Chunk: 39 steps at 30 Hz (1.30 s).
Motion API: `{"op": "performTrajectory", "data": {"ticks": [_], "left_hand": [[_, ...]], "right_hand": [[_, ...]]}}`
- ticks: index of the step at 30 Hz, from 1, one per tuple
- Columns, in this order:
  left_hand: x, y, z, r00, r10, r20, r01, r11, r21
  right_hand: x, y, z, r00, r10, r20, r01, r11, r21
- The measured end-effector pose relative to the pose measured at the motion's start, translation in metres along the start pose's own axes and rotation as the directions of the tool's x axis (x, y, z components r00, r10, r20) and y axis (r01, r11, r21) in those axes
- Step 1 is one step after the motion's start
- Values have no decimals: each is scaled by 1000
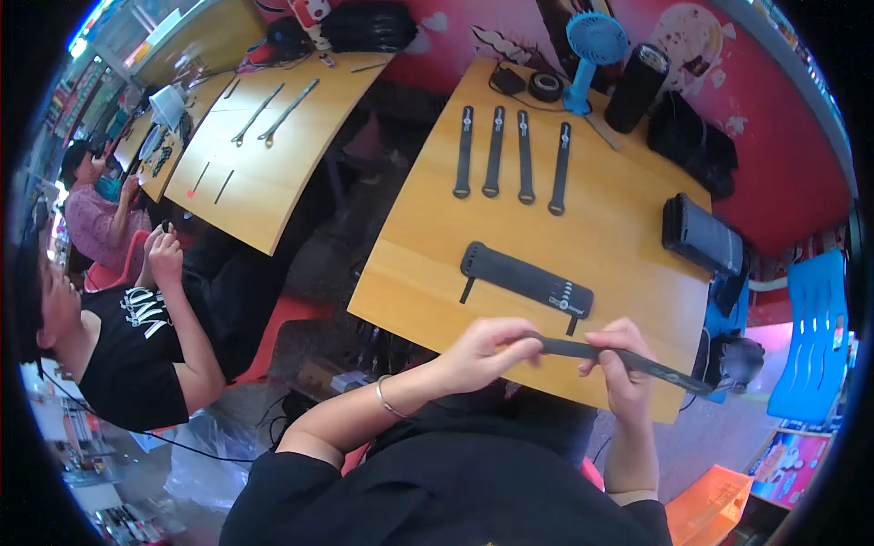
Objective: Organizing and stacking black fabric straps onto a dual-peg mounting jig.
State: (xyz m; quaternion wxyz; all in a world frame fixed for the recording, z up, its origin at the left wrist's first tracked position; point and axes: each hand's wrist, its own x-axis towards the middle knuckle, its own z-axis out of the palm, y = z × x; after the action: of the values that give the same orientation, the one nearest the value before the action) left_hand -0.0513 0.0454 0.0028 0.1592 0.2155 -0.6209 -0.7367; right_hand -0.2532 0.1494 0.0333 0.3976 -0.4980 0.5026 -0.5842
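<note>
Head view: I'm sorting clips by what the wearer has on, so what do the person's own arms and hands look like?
The left hand and right hand are both ungloved. A slim, silver-coloured bangle circles the left wrist. The left sleeve and right sleeve are short and black.

A black shirt (pixel 437 491) and silver bangle (pixel 381 395) are worn

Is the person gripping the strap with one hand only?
No, the left hand pinches one end of the strap while the right hand grips it farther along.
</note>
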Motion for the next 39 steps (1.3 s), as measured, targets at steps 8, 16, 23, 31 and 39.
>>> {"op": "performTrajectory", "data": {"ticks": [8,16,23,31,39], "left_hand": [[-12,-14,-25,921,163,-354,-102,978,183],[-12,-34,-46,838,58,-543,-122,989,-84],[-3,-39,-61,827,61,-558,-94,995,-30],[7,-49,-84,788,202,-582,7,942,337],[17,-58,-87,725,234,-648,79,907,415]], "right_hand": [[-16,38,5,983,136,-127,-124,988,96],[-29,79,-14,929,244,-278,-210,967,146],[-16,90,-18,894,329,-304,-294,943,156],[-11,93,-18,917,256,-307,-287,956,-60],[-7,100,-17,864,324,-385,-309,946,100]]}}
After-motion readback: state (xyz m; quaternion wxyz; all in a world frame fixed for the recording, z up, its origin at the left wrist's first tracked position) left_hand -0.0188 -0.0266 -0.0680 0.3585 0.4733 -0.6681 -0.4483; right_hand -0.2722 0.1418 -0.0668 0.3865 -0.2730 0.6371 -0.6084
